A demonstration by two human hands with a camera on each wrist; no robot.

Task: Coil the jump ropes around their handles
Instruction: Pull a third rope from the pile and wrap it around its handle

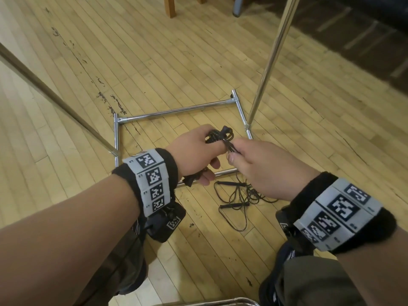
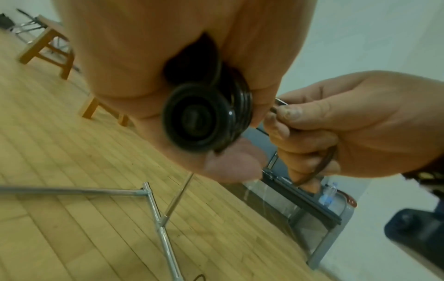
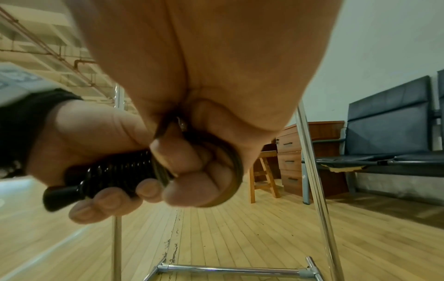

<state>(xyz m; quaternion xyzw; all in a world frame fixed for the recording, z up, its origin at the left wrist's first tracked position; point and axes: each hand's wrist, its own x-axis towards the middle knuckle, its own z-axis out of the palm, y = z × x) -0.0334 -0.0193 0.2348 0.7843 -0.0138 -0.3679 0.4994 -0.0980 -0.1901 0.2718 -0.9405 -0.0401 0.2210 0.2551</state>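
Note:
My left hand (image 1: pixel 194 151) grips a pair of black jump rope handles (image 3: pixel 100 176) with black rope coiled tightly around them; the handle butt (image 2: pixel 197 121) faces the left wrist camera. My right hand (image 1: pixel 249 166) sits just right of it and pinches a loop of that rope (image 2: pixel 321 167) between thumb and fingers. Rope ends (image 1: pixel 223 134) stick out above both hands. A second black jump rope (image 1: pixel 238 199) lies loose and tangled on the wooden floor below my hands, its two handles side by side.
A chrome tube frame (image 1: pixel 176 111) lies on the floor under my hands, with upright poles (image 1: pixel 271 62) rising from it. A wooden stool (image 3: pixel 263 175), a wooden drawer cabinet (image 3: pixel 293 161) and a black bench (image 3: pixel 389 133) stand further off.

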